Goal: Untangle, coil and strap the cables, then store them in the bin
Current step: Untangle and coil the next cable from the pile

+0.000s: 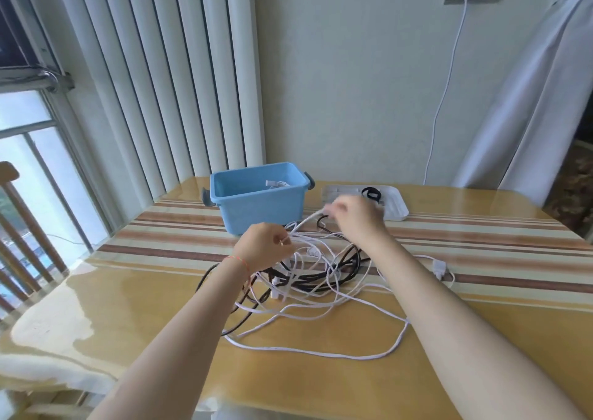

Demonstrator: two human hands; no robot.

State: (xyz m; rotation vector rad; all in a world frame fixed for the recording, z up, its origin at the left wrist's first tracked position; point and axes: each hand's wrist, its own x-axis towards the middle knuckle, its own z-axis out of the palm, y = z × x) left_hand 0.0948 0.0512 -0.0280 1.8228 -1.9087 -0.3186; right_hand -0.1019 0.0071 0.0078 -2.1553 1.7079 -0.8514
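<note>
White cable (pixel 308 222) stretched between both grips: left hand (pixel 264 243) and right hand (pixel 354 216) each pinch it

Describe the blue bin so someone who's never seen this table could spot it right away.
Look at the far side of the wooden table, by the wall, beside the white vertical blinds. The bin stands there, left of a flat white tray and just behind the tangle of cables. It is the only light blue, open-topped plastic box, with grey side handles.
</note>
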